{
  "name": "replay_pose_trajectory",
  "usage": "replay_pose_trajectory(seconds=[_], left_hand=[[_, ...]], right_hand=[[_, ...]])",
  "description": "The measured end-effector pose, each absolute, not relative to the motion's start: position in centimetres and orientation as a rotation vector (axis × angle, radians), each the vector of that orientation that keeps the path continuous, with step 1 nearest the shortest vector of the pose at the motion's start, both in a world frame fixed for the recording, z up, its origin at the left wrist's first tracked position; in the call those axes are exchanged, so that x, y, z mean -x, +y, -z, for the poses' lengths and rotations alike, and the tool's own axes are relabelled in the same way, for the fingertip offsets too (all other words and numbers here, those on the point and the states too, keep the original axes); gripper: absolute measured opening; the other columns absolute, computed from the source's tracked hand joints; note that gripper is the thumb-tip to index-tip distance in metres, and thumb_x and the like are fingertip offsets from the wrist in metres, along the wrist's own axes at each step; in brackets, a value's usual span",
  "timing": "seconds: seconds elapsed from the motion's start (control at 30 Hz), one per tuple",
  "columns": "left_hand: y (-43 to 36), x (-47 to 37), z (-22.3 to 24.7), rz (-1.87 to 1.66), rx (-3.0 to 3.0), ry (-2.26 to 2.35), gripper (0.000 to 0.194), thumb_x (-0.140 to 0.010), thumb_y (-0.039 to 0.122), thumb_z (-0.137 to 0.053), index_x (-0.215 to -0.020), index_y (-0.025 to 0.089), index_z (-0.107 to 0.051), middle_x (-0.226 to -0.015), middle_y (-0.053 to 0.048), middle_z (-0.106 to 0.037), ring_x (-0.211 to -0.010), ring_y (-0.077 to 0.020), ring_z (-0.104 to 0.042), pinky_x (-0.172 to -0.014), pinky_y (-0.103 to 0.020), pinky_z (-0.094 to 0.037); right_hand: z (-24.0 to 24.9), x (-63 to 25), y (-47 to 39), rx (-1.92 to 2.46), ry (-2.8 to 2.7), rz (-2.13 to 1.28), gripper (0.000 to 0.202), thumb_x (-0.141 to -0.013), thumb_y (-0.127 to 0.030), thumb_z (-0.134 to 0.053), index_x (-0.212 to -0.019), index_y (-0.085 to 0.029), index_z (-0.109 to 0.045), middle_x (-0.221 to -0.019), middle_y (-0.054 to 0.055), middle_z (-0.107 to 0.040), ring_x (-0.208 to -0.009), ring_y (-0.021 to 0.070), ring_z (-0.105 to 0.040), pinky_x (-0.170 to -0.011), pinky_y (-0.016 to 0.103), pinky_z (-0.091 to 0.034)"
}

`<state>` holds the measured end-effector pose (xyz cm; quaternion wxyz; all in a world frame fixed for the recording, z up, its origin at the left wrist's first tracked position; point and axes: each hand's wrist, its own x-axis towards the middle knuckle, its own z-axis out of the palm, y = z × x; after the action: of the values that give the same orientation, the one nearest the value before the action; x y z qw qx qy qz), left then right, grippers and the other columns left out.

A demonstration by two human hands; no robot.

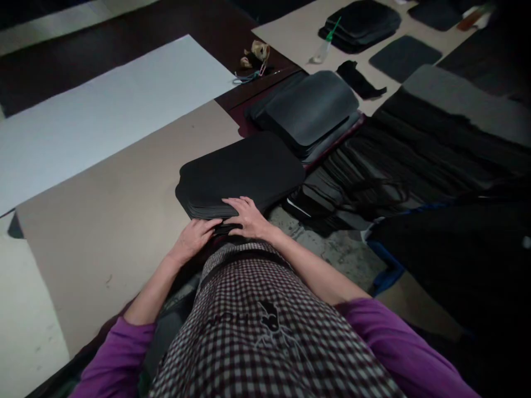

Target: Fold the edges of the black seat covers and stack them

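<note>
A stack of thin black sheets (244, 168) with rounded corners lies at the near edge of the table, right in front of my body. My left hand (194, 240) is at the near edge of this stack, its fingers pressed together on the sheets' edges and its thumb out of sight. Beside it, my right hand (249, 218) rests with spread fingers on the near side of the same stack. The fingertips of both hands almost meet there. Several layered edges show just under the fingers.
Beyond the stack lies another pile of dark, shinier sheets (311, 108). Farther back are a bottle with a green nozzle (321, 52), a black scrap (360, 80) and more dark pieces (365, 22). White paper (124, 105) covers the left; dark material (435, 143) is heaped at right.
</note>
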<state>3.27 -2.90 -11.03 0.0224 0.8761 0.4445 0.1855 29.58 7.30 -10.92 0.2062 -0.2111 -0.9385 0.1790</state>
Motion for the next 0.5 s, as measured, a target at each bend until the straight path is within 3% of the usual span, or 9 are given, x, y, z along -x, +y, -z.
replay_pose_trajectory(seconds=[0.17, 0.37, 0.5], left_hand=[[-3.1, -3.2, 11.1, -0.541, -2.615, 1.433, 0.038, -0.104, 0.023, -0.048, -0.14, 0.026, -0.057, -0.126, -0.006, -0.072, -0.098, -0.0192, -0.065, -0.089, -0.037, -0.053], [-3.9, -2.9, 10.7, -0.467, -2.828, 1.295, 0.044, -0.101, 0.019, -0.053, -0.143, 0.032, -0.055, -0.154, -0.009, -0.053, -0.127, -0.0254, -0.058, -0.101, -0.044, -0.05], [-3.9, -3.0, 10.7, -0.462, -2.826, 1.286, 0.039, -0.102, 0.019, -0.049, -0.14, 0.027, -0.057, -0.152, -0.009, -0.057, -0.116, -0.0234, -0.063, -0.097, -0.044, -0.051]], right_hand=[[11.0, -29.5, 7.0, 0.645, -2.627, -0.436, 0.02, -0.091, -0.029, -0.072, -0.11, -0.028, -0.079, -0.162, 0.013, -0.04, -0.146, 0.0347, -0.04, -0.118, 0.061, -0.026], [10.8, -29.1, 6.8, 0.683, -2.604, -0.426, 0.017, -0.09, -0.024, -0.07, -0.104, -0.026, -0.08, -0.157, 0.014, -0.047, -0.143, 0.0341, -0.044, -0.116, 0.061, -0.03], [10.8, -29.0, 6.8, 0.684, -2.609, -0.444, 0.017, -0.09, -0.025, -0.07, -0.104, -0.026, -0.079, -0.157, 0.014, -0.046, -0.143, 0.0344, -0.043, -0.116, 0.062, -0.029]])
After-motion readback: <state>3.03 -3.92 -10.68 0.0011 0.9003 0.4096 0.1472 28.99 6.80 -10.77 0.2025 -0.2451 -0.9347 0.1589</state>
